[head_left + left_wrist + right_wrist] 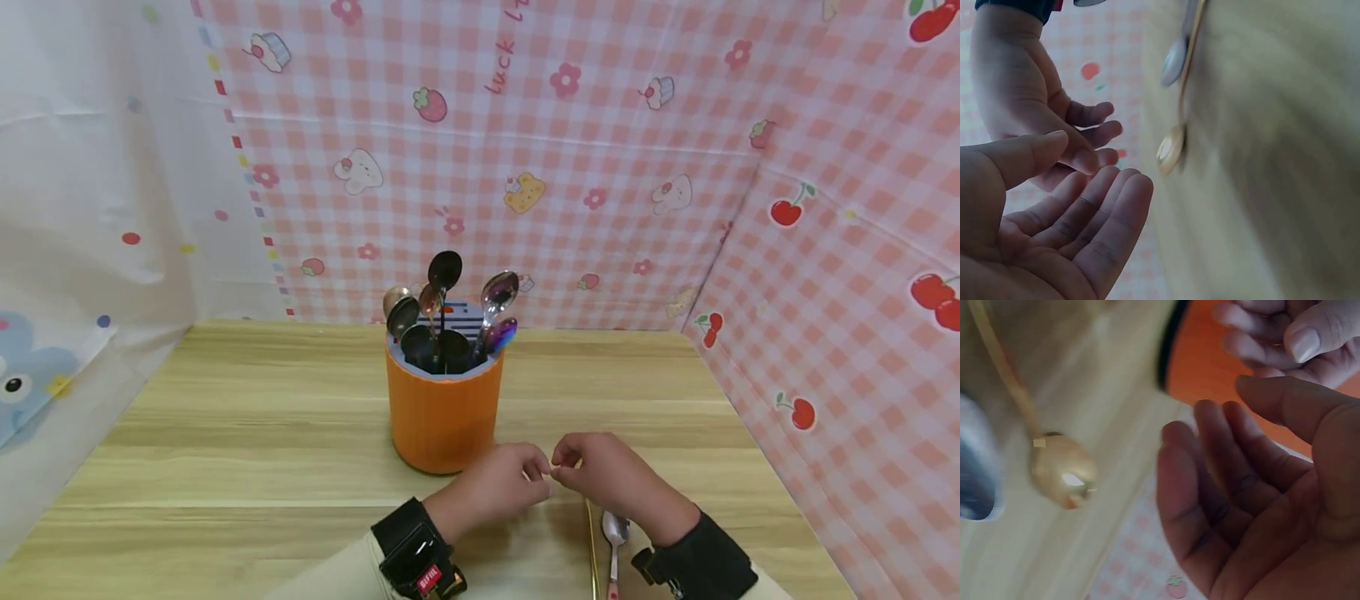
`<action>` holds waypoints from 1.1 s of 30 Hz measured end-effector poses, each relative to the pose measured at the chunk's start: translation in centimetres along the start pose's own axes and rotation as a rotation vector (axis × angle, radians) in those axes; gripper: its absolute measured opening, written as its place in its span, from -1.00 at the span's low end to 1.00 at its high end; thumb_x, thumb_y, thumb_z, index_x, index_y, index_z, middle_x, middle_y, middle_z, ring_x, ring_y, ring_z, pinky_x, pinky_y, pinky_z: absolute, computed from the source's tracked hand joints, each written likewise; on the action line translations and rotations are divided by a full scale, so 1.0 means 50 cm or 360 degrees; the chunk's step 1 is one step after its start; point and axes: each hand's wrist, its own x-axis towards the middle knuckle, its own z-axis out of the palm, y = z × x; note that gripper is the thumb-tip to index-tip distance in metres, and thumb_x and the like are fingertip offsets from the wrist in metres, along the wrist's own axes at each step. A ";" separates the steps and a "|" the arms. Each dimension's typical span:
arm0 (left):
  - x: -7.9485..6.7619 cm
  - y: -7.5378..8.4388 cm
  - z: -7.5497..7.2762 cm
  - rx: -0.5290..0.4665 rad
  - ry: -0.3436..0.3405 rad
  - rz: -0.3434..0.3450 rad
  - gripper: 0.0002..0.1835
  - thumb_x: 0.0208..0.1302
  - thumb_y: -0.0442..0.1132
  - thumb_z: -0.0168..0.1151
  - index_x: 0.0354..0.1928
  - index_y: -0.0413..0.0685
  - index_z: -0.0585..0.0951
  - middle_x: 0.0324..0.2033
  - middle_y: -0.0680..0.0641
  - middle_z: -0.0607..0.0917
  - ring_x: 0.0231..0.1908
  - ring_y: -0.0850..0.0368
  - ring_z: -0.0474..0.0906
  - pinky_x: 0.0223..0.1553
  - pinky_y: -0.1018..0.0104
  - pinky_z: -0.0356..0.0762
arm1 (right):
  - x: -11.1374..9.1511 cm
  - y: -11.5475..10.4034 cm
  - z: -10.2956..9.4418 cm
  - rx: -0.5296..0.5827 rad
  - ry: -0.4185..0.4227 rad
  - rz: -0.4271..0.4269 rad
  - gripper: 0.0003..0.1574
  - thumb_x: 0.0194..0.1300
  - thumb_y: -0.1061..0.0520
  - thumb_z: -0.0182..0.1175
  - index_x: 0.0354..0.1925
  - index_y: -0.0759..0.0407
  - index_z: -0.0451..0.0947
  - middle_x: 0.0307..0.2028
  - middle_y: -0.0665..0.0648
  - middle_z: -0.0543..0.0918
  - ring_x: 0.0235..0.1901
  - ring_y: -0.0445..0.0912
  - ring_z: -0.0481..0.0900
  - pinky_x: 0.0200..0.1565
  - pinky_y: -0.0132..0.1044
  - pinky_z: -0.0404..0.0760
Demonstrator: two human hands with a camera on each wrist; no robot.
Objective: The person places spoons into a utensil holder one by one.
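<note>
In the head view my left hand (495, 485) and right hand (611, 473) hover over the table with fingertips almost meeting. Both wrist views show loosely bent fingers with nothing in either palm, at the left hand (1079, 231) and the right hand (1260, 500). Under the right hand lies a gold spoon (1063, 467), its bowl hidden by that hand in the head view. Beside it is a silver spoon (616, 528) with a pinkish handle. An orange utensil holder (445, 421) stands just behind the left hand, with several spoons upright in it.
The holder's spoons include a black spoon (446, 271), a shiny silver one (499, 290) and a purple-blue one (502, 335). Checked pink cloth (480, 167) hangs behind and on the right of the wooden table (247, 433); white cloth (90, 167) hangs at the left.
</note>
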 end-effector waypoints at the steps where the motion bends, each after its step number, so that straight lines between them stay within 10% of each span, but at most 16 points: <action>1: 0.000 -0.001 0.010 0.0009 -0.0017 -0.0010 -0.86 0.17 -0.19 0.37 -0.29 -0.05 0.63 -0.52 0.13 0.61 -0.57 0.28 0.49 -0.46 0.41 0.45 | -0.004 0.008 0.006 -0.0032 -0.0006 0.0016 -0.92 0.24 0.15 0.33 -0.33 0.04 0.58 -0.42 -0.03 0.61 -0.47 -0.15 0.48 -0.41 -0.21 0.49; 15: -0.013 -0.009 0.131 0.0201 -0.0108 0.0119 -0.83 0.07 -0.18 0.41 -0.54 0.02 0.59 -0.66 0.23 0.50 -0.61 0.37 0.35 -0.55 0.50 0.32 | -0.043 0.066 0.063 -0.0513 0.0052 0.0242 -0.51 0.01 0.03 0.33 -0.81 -0.02 0.26 -0.76 -0.12 0.23 -0.70 -0.18 0.21 -0.66 -0.30 0.09; 26: -0.011 -0.004 0.154 0.0284 -0.0148 0.0090 -0.54 0.16 -0.10 0.36 -0.83 0.05 0.42 -0.88 0.24 0.22 -0.77 0.34 0.18 -0.71 0.46 0.06 | -0.042 0.086 0.081 -0.0193 0.0008 0.0324 -0.56 -0.04 0.14 0.20 -0.86 -0.01 0.22 -0.83 -0.15 0.15 -0.77 -0.21 0.11 -0.65 -0.36 0.08; 33: -0.005 -0.010 0.150 0.0137 -0.0155 0.0124 -0.49 0.25 -0.07 0.26 -0.84 0.02 0.41 -0.87 0.23 0.20 -0.80 0.35 0.13 -0.74 0.47 -0.01 | -0.043 0.085 0.061 0.0163 -0.0094 0.0304 -0.66 0.26 0.15 0.16 -0.65 0.10 0.41 -0.77 -0.05 0.43 -0.76 -0.17 0.36 -0.67 -0.34 0.30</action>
